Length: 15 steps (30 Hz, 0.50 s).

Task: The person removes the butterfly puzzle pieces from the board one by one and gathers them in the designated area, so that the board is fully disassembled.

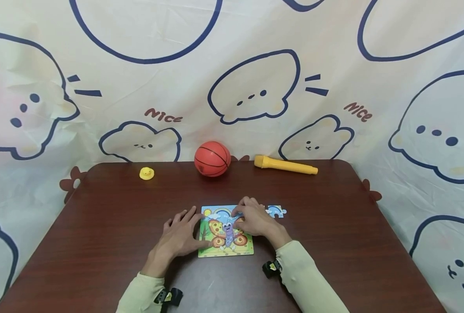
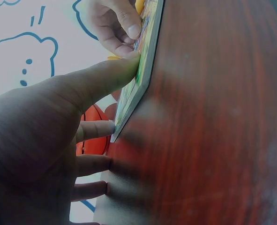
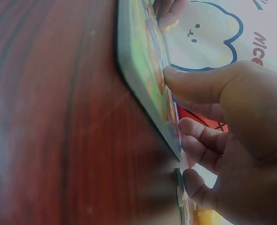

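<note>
A butterfly jigsaw puzzle [image 1: 228, 237] in a flat tray lies on the table. My left hand [image 1: 179, 234] rests at its left side, thumb over the lower left part and index fingertip near the upper left corner. The other left fingers [image 2: 92, 165] extend toward the table beside the tray. My right hand [image 1: 257, 221] covers the upper right part, with its thumb tip [image 3: 173, 77] on the picture and its other fingers bent loosely near the edge. Loose blue jigsaw pieces [image 1: 276, 211] lie just right of the tray, partly behind the right hand.
Along the back of the dark wooden table [image 1: 99, 243] are a small yellow rubber duck [image 1: 147, 173], a red toy basketball [image 1: 212, 159] and a yellow toy microphone [image 1: 286, 164]. A patterned cloth [image 1: 251, 26] hangs behind the table.
</note>
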{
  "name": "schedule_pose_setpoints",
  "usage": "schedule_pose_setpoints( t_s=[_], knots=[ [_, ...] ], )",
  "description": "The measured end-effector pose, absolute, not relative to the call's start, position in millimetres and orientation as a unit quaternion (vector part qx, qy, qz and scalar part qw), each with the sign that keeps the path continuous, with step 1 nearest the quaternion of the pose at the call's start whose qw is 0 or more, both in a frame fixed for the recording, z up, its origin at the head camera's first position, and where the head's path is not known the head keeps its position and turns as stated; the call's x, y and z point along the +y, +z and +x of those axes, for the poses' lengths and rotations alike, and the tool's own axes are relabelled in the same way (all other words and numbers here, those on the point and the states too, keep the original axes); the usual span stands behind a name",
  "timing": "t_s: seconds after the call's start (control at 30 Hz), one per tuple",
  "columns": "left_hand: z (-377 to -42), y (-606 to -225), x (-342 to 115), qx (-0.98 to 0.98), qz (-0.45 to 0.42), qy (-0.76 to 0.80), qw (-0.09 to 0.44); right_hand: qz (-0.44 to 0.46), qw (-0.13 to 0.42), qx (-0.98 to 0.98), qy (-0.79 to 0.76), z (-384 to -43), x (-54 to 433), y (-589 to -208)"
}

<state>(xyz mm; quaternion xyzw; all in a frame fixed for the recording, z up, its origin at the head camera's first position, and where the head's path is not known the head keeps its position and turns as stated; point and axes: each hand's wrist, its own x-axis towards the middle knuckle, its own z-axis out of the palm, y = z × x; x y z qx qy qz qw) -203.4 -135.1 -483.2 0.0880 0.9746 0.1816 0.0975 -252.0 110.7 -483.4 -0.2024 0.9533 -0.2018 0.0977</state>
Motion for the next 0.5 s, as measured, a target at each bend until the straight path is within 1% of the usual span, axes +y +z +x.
schedule_pose_setpoints(
  t_s=[0.5],
  knots=[
    [-204.6,-483.1,-135.5,0.976,0.09,0.175,0.098,-0.19,0.106,0.949,-0.229,-251.6,110.3,-478.0]
  ],
)
